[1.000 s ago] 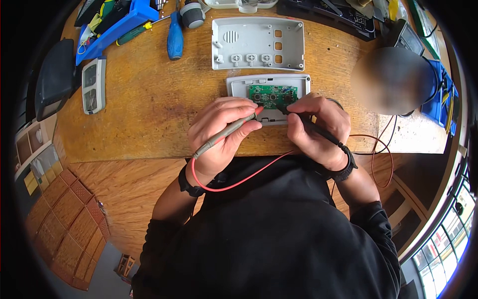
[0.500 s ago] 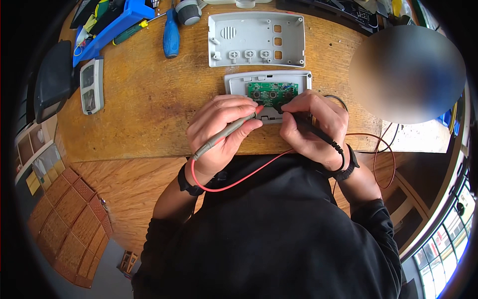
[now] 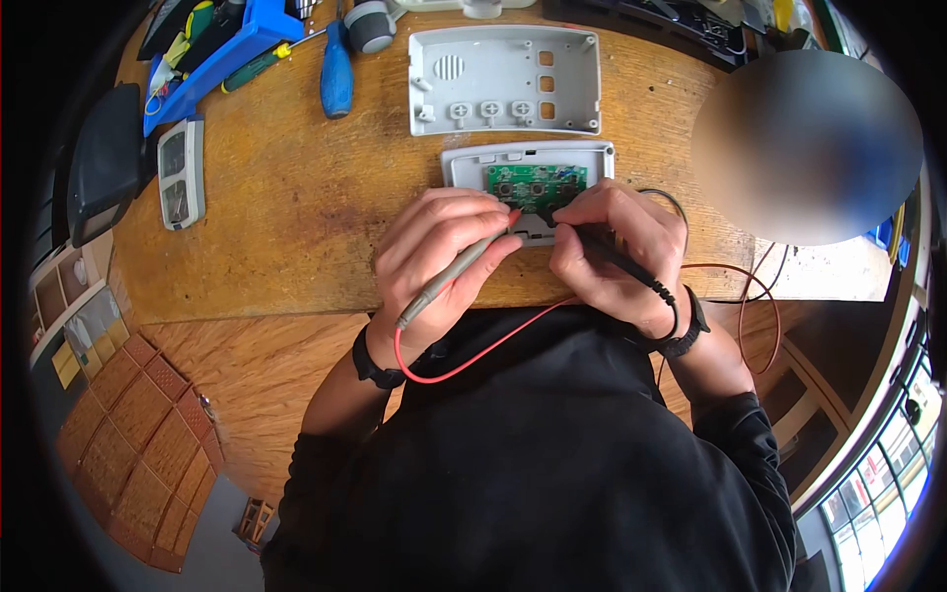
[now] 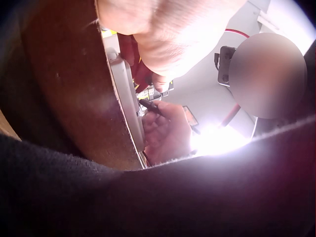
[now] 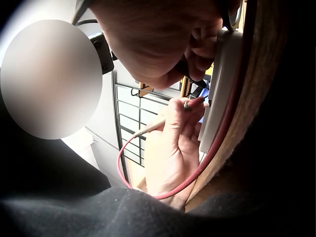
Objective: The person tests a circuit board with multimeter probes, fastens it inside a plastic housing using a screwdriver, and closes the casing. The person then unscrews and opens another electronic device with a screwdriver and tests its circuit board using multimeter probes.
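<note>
My left hand [image 3: 419,252] pinches a grey and red test probe [image 3: 449,276] between thumb and fingers, and a red lead [image 3: 464,375] loops from its back end. A black test probe [image 3: 617,257] is held pen-like in my right hand [image 3: 639,237]. Both probe tips come down close together at the near edge of a green circuit board [image 3: 518,176]. That board lies in a shallow light-grey casing half [image 3: 467,170], partly covered by the hands. In the right wrist view, the grey probe [image 5: 148,127] slants up toward the casing's edge.
Beyond the casing lies the other grey shell [image 3: 498,84], its hollow side up. A blue-handled screwdriver [image 3: 336,84], a blue tool tray [image 3: 212,74] and a small windowed white part [image 3: 181,183] lie to the left. Leads cross the table [image 3: 286,207] edge at right.
My right hand has shifted slightly left with the black probe. The back end of the left probe has dipped a little toward me and right; its tip stays near the board's edge.
</note>
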`<action>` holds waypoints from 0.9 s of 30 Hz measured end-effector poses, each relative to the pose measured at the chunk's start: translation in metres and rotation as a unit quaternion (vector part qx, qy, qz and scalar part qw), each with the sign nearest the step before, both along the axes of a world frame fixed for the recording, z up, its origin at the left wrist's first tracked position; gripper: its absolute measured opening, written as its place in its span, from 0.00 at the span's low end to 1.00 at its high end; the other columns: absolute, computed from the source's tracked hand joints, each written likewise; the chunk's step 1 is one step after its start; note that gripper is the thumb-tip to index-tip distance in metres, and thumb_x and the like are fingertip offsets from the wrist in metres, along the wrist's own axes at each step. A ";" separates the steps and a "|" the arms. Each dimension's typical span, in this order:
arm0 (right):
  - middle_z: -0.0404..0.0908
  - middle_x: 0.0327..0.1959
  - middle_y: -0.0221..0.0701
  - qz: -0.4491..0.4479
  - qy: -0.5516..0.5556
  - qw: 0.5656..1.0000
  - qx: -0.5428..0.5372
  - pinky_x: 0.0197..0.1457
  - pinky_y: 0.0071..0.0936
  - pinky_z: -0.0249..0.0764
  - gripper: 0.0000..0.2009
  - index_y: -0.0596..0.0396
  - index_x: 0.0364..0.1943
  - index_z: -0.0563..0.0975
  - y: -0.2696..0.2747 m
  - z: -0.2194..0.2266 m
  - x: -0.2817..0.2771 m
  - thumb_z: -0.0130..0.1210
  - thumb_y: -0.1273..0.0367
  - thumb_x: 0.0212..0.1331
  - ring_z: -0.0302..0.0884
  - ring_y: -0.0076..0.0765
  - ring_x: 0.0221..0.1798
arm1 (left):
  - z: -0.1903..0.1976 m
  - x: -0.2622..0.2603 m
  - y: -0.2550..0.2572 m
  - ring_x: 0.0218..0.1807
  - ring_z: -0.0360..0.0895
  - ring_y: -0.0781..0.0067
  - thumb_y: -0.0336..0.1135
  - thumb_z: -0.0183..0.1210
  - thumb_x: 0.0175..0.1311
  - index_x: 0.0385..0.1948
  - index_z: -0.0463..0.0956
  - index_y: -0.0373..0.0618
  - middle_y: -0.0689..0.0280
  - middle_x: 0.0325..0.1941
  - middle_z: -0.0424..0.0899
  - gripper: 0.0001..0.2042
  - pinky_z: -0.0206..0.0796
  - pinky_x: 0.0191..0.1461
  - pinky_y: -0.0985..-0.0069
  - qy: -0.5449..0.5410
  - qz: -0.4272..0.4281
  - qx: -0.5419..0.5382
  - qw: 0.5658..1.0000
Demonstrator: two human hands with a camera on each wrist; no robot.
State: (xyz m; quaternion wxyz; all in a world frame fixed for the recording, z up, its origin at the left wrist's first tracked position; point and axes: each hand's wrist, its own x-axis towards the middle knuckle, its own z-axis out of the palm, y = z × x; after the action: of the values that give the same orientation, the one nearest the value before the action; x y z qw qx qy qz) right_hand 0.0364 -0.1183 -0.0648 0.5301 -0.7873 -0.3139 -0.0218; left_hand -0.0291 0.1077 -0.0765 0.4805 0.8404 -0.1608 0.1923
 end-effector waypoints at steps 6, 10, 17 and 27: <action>0.83 0.31 0.38 0.042 0.014 0.997 0.061 0.36 0.39 0.79 0.08 0.59 0.38 0.83 -0.003 0.003 0.001 0.70 0.79 0.57 0.85 0.48 0.32 | 0.009 -0.005 -0.004 0.48 0.90 0.48 0.20 0.76 0.62 0.44 0.86 0.35 0.54 0.45 0.92 0.11 0.84 0.54 0.58 0.011 0.022 0.023 0.999; 0.81 0.30 0.38 0.027 0.022 0.997 0.073 0.34 0.40 0.79 0.08 0.58 0.37 0.82 0.002 0.001 -0.003 0.71 0.78 0.56 0.83 0.48 0.32 | 0.012 -0.007 -0.004 0.49 0.89 0.47 0.18 0.74 0.63 0.44 0.83 0.35 0.53 0.45 0.91 0.11 0.83 0.56 0.58 0.023 0.027 0.028 0.999; 0.80 0.28 0.39 0.024 0.021 0.996 0.077 0.35 0.43 0.78 0.08 0.58 0.36 0.80 -0.002 -0.001 -0.006 0.69 0.76 0.57 0.83 0.51 0.31 | 0.011 -0.009 -0.010 0.50 0.89 0.49 0.16 0.68 0.67 0.44 0.81 0.34 0.52 0.46 0.89 0.08 0.82 0.58 0.59 0.038 0.032 0.040 0.998; 0.81 0.30 0.39 0.035 0.007 0.997 0.074 0.36 0.41 0.79 0.07 0.57 0.40 0.83 -0.004 -0.001 0.000 0.71 0.74 0.62 0.84 0.50 0.32 | 0.023 -0.005 -0.007 0.49 0.91 0.49 0.23 0.77 0.63 0.45 0.86 0.37 0.54 0.46 0.93 0.11 0.81 0.55 0.59 0.014 -0.008 0.087 0.996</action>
State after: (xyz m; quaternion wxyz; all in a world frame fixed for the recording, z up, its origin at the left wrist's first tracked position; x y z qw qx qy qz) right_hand 0.0363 -0.1219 -0.0663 0.5899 -0.7343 -0.3353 -0.0209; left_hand -0.0344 0.1008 -0.0534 0.4090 0.8806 -0.1764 0.1618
